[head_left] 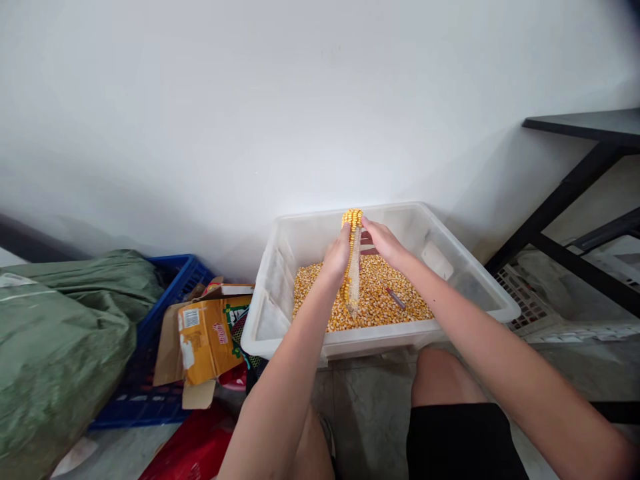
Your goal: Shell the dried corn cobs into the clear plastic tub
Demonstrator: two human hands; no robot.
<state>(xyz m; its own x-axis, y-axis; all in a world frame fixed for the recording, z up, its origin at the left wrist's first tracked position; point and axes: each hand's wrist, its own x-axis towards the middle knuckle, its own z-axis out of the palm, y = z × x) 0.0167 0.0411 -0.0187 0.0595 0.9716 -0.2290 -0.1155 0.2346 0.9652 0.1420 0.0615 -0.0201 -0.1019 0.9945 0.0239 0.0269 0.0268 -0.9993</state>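
A yellow corn cob point(354, 270) stands nearly upright above a white plastic tub point(380, 337). Kernels cover its top and left side, while a pale bare strip runs down the right side. My left hand point(339, 253) is wrapped round the cob from the left, thumb near the top. From the right, my right hand point(384, 241) closes on the upper cob with its thumb against the kernels; its fingers are partly hidden behind the cob. Loose corn kernels point(370, 323) cover the tub's floor. A thin screwdriver-like tool with a reddish end point(396, 298) lies on them.
Left of the tub are a torn orange cardboard box point(213, 340), a blue crate point(130, 407) and a green sack point(65, 347). A red bag point(200, 443) lies in front. A black-framed table point(545, 213) stands right; a white wall point(300, 100) rises behind.
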